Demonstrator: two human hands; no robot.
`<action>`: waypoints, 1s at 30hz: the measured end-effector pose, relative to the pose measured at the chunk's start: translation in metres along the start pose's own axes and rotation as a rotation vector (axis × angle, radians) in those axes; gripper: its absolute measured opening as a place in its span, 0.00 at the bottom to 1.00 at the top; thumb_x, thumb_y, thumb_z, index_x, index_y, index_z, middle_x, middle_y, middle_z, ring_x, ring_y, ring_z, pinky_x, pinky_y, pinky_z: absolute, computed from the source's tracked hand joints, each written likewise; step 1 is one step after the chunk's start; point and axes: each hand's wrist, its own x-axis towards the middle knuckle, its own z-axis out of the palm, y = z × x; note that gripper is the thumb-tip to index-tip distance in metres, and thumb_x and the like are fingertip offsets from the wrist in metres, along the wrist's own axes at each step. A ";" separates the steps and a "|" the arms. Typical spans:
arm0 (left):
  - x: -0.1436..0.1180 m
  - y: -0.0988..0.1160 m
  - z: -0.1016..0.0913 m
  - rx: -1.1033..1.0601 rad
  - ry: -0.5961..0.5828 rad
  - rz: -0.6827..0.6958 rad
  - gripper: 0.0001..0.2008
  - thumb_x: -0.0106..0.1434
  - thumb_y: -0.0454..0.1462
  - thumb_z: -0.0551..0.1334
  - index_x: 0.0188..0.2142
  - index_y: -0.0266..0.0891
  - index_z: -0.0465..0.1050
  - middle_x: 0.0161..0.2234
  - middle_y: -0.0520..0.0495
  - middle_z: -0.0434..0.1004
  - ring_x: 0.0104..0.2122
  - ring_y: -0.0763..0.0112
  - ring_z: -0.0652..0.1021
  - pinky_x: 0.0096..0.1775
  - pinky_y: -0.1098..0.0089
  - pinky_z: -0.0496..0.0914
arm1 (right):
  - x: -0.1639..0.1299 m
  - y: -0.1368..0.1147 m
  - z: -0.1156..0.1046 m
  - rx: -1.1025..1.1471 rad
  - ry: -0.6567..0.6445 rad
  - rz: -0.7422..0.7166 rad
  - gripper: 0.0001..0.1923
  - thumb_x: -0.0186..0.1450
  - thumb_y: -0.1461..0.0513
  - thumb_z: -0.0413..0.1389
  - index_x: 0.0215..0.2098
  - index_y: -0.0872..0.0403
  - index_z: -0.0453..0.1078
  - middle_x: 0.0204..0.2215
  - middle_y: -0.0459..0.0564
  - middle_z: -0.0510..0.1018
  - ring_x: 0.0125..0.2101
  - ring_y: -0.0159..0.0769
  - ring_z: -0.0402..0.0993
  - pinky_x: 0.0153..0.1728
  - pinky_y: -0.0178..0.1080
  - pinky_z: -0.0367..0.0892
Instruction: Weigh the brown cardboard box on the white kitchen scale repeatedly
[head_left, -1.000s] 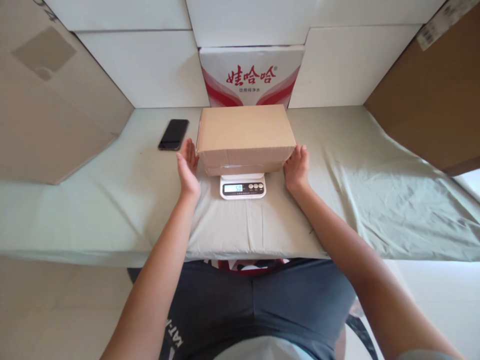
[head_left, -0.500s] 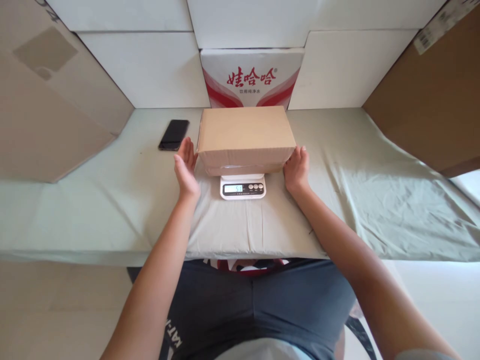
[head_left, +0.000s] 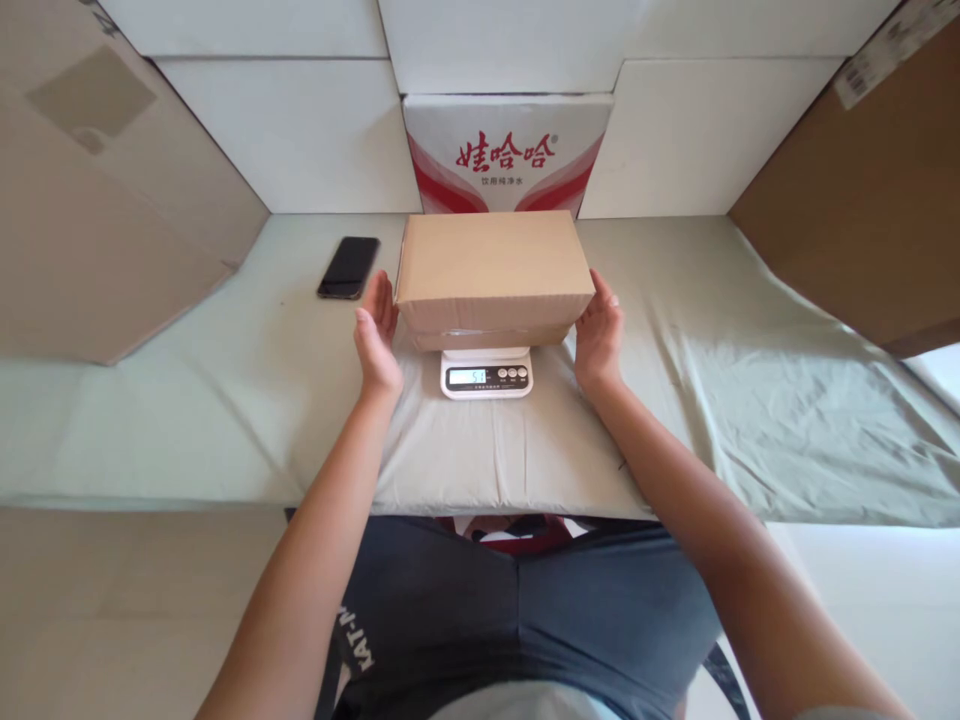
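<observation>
A closed brown cardboard box (head_left: 495, 258) rests on a white digital kitchen scale (head_left: 487, 392), covering most of it. Only the scale's front shows, with lit digits that look like 51 and a row of three buttons. Beside the box's left end is my left hand (head_left: 379, 335), fingers extended and thumb apart, very near or lightly touching the cardboard. At the right end my right hand (head_left: 598, 335) is held upright with fingers stretched, partly hidden behind the box's corner. Whether either palm presses on the box I cannot tell.
A black smartphone (head_left: 349, 267) lies left of the box on the green cloth (head_left: 187, 400). Behind stand white boxes (head_left: 285, 135) and a red-and-white printed carton (head_left: 510, 150). Large cardboard boxes flank the surface at left (head_left: 112, 220) and right (head_left: 862, 200).
My right hand has turned more upright and shifted slightly right, its fingers straighter along the box's end. My left hand has barely moved. The box stays on the scale and the reading looks the same.
</observation>
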 end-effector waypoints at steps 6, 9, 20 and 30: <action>-0.004 0.000 0.002 -0.012 -0.046 -0.001 0.45 0.62 0.72 0.55 0.66 0.48 0.75 0.74 0.42 0.66 0.76 0.50 0.63 0.74 0.54 0.60 | -0.009 -0.008 0.009 0.019 0.001 -0.007 0.37 0.64 0.33 0.51 0.64 0.38 0.69 0.72 0.44 0.71 0.78 0.45 0.58 0.81 0.57 0.49; -0.005 0.000 0.001 0.009 -0.058 0.003 0.45 0.63 0.73 0.53 0.66 0.50 0.75 0.74 0.44 0.66 0.76 0.52 0.63 0.74 0.55 0.60 | -0.012 -0.011 0.013 0.024 -0.012 0.006 0.36 0.65 0.33 0.51 0.64 0.38 0.69 0.73 0.42 0.70 0.78 0.44 0.57 0.81 0.55 0.49; -0.005 -0.002 0.001 -0.007 -0.073 0.019 0.42 0.65 0.71 0.54 0.64 0.51 0.77 0.72 0.45 0.70 0.75 0.53 0.65 0.74 0.56 0.61 | -0.014 -0.007 0.016 0.049 -0.020 0.048 0.37 0.64 0.32 0.52 0.64 0.38 0.69 0.72 0.40 0.71 0.77 0.45 0.58 0.81 0.54 0.52; -0.010 0.001 0.006 -0.042 -0.153 0.014 0.42 0.64 0.72 0.53 0.61 0.48 0.79 0.68 0.43 0.75 0.73 0.51 0.68 0.70 0.57 0.67 | -0.018 -0.011 0.018 0.056 -0.031 0.002 0.36 0.66 0.33 0.50 0.65 0.38 0.69 0.75 0.39 0.66 0.79 0.44 0.54 0.81 0.54 0.51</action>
